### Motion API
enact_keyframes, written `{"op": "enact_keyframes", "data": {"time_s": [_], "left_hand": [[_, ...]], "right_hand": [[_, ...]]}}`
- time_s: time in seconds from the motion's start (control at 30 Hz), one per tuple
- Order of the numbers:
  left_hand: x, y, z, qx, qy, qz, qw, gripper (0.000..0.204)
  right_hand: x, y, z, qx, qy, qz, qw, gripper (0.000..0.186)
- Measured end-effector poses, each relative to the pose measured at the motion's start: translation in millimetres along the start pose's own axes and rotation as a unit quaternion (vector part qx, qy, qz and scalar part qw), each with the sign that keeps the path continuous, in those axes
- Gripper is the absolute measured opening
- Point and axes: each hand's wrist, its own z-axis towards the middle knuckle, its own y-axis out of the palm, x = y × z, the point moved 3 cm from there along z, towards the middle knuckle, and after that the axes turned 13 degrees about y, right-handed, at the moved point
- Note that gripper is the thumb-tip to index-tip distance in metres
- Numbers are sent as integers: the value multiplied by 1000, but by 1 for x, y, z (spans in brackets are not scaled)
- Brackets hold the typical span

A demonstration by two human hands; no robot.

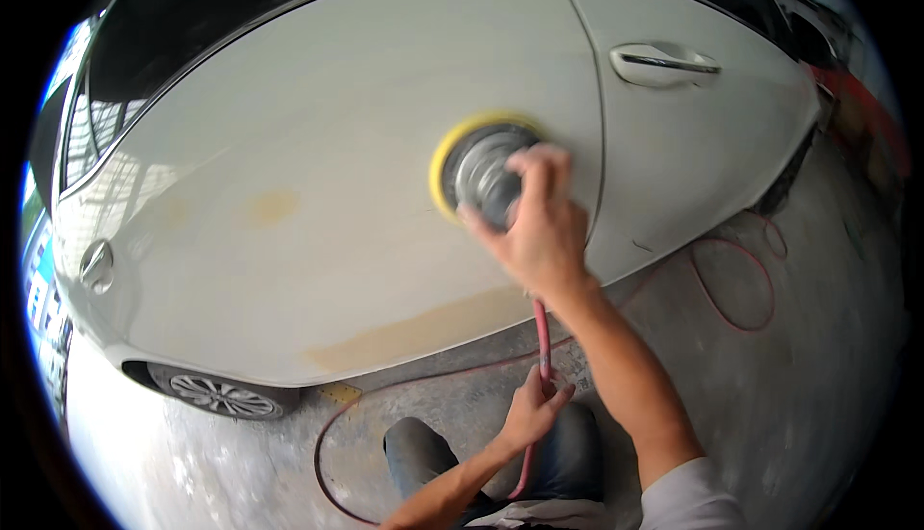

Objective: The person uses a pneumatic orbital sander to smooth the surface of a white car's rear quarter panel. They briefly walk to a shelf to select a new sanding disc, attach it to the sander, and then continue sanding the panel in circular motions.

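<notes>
My right hand [544, 227] grips a round air sander [484, 172] with a grey body and a yellow-edged pad [441, 166]. The pad lies against the white car door [366, 135], left of the seam between two doors. Motion blurs the sander and my fingertips a little. Lower down, in front of my knees, my left hand [532, 407] is closed around the red air hose [544, 337] that runs up toward the sander. Where the hose meets the sander is hidden behind my right hand. Tan filler patches [274, 206] show on the door's left part, and a tan strip [414, 331] runs along its bottom.
More red hose [770, 289] loops over the grey concrete floor [808, 376], at right and under the car's edge. A chrome-trimmed door handle [666, 62] sits at upper right, another handle [96, 265] at far left. The car's wheel [221, 395] is at lower left, near a yellow piece [340, 393].
</notes>
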Motion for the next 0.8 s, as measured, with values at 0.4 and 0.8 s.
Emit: {"op": "enact_keyframes", "data": {"time_s": [0.4, 0.8], "left_hand": [[-29, 19, -2, 96, 55, -11, 994, 38], [44, -98, -46, 159, 102, -41, 981, 31]], "right_hand": [[-13, 27, -27, -25, -98, 17, 995, 52], [-185, 100, -3, -25, -227, -24, 973, 50]]}}
